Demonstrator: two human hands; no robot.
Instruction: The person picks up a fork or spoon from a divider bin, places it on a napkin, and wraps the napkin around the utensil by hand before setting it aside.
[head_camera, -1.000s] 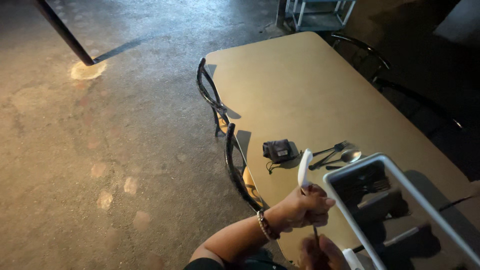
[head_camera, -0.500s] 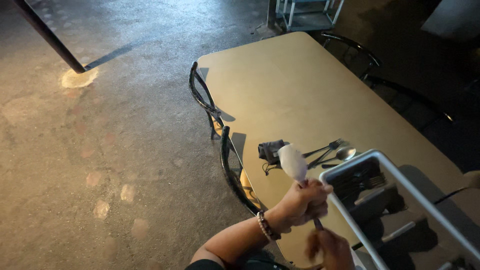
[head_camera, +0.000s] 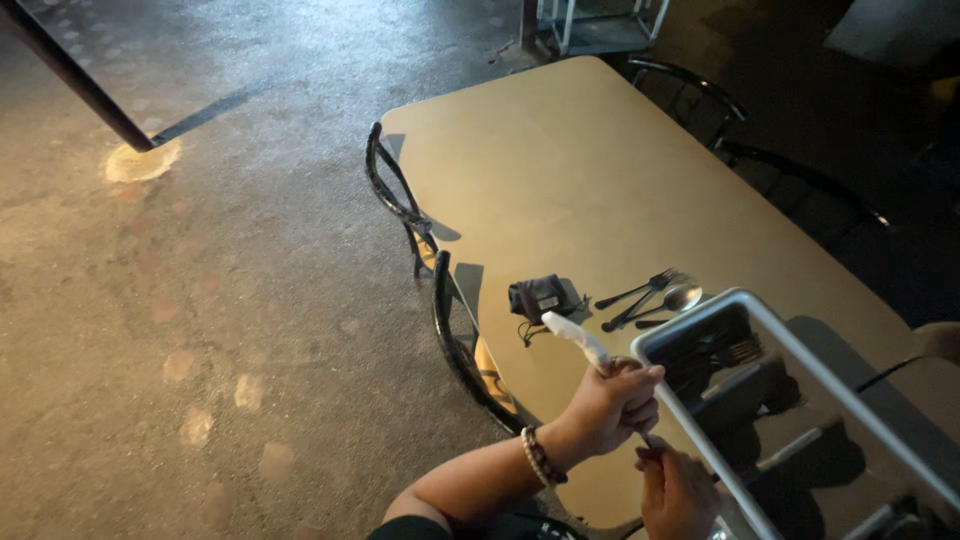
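Observation:
My left hand (head_camera: 612, 403), with a bead bracelet at the wrist, is closed around a white napkin roll (head_camera: 574, 334) that sticks up and to the left from my fist. My right hand (head_camera: 680, 492) sits just below it, fingers pinched on the roll's dark lower end. Both hands hover over the near edge of a tan table (head_camera: 560, 180), beside the rim of a grey cutlery bin (head_camera: 700, 315). What the napkin wraps is mostly hidden.
Two dark forks and a spoon (head_camera: 655, 293) lie on the table next to a small dark pouch (head_camera: 538, 297). Black chairs (head_camera: 395, 195) stand along the left and far sides. A dark pole (head_camera: 75, 80) crosses the concrete floor at upper left.
The napkin roll has tipped from nearly upright to leaning left, and my left hand has turned with it. My right hand has come up under the roll.

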